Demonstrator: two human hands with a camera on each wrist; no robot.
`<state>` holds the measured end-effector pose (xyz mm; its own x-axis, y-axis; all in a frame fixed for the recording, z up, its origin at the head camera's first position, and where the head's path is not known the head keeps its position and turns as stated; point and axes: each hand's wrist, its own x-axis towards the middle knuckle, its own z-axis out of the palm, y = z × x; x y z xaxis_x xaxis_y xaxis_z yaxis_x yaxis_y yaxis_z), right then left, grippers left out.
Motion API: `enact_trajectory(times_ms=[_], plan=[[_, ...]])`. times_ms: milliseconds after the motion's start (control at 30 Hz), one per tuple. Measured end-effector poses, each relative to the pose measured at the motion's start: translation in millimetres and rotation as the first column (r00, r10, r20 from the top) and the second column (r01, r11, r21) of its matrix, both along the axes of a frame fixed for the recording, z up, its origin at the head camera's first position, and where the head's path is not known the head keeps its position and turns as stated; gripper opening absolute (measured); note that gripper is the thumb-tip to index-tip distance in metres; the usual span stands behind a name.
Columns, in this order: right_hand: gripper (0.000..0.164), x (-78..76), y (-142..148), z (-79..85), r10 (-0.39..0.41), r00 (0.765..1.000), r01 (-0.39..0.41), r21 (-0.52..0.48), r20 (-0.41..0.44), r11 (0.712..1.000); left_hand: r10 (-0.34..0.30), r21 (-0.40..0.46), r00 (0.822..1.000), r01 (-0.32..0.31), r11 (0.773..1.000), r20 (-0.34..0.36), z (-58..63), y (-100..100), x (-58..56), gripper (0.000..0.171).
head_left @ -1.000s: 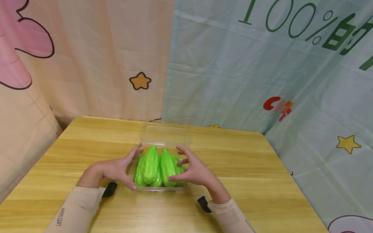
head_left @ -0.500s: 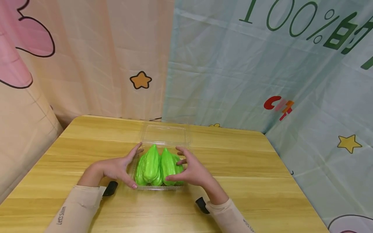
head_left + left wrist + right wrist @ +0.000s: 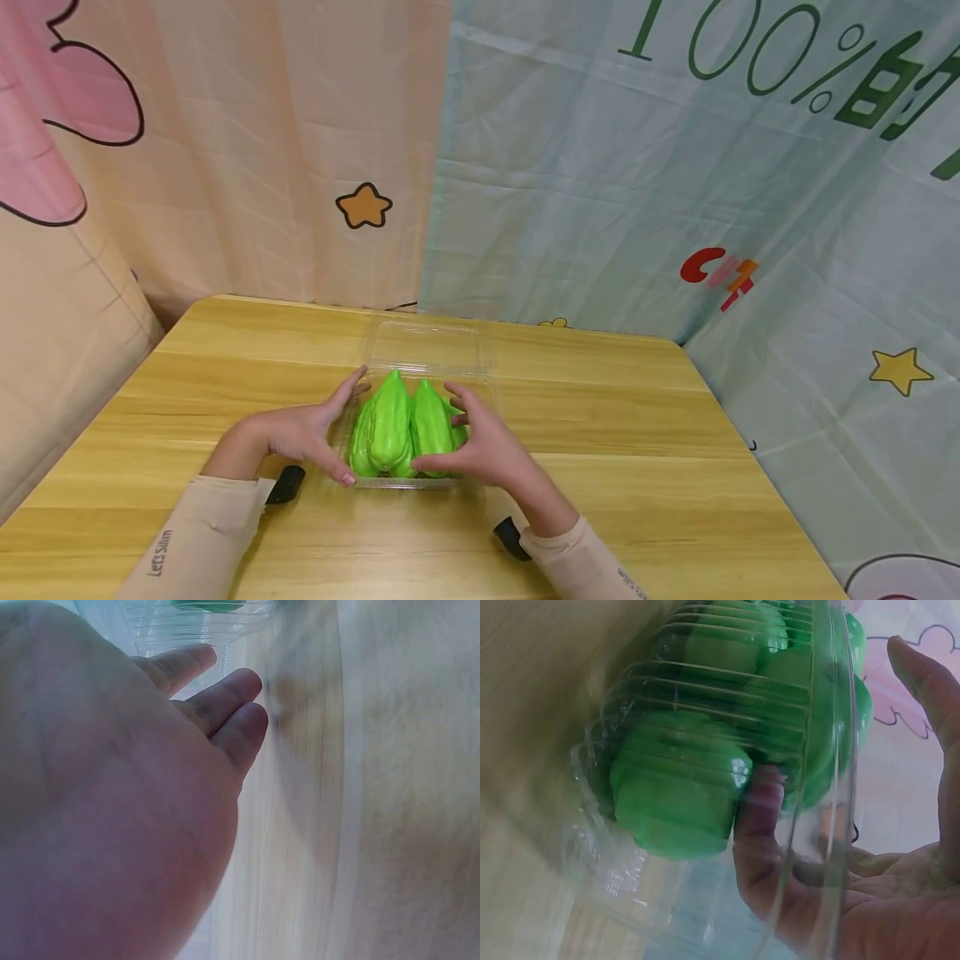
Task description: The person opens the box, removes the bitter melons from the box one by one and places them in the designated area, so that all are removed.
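Observation:
Several glossy bright green, ribbed fruits (image 3: pixel 391 425) with pointed ends sit in a clear plastic clamshell box (image 3: pixel 405 482). Its lid (image 3: pixel 427 346) lies folded back toward the far edge. My left hand (image 3: pixel 303 429) spans the left side of the box, thumb at the near corner and fingers toward the hinge. In the left wrist view its fingertips (image 3: pixel 247 724) lie just below the ribbed wall. My right hand (image 3: pixel 480 442) reaches over the right side with fingers spread. Seen through the near wall in the right wrist view, its thumb (image 3: pixel 761 802) touches a green fruit (image 3: pixel 679 784).
Everything stands on a wooden table (image 3: pixel 615 467), the box near its middle. Printed curtains (image 3: pixel 570 192) hang behind and beside the table. A black strap end (image 3: pixel 285 485) sticks out at my left wrist, and another strap end (image 3: pixel 512 538) at my right.
My right hand has shifted left, farther over the fruits on the right side. The left hand, box and lid stay about where they were.

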<state>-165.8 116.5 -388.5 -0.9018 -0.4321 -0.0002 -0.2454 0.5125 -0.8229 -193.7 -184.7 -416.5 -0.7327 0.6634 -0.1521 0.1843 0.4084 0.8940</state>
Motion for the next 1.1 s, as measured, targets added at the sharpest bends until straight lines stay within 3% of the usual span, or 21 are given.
enact_trajectory(times_ms=[333,800,1100], plan=[[0.111,-0.2,-0.6,-3.3,-0.008,1.000,0.008,0.010,-0.009,1.000,0.000,-0.012,1.000,0.000,1.000,-0.008,0.4,2.3,0.2,0.152],[0.095,-1.4,0.8,-2.3,0.017,1.000,-0.017,0.003,-0.010,1.000,0.013,-0.032,1.000,-0.013,0.999,-0.011,1.2,2.0,1.1,0.152],[0.093,-2.0,4.8,2.1,0.021,1.000,-0.021,-0.014,0.011,1.000,-0.003,-0.014,0.999,0.003,1.000,-0.032,2.6,2.6,0.3,0.151]])
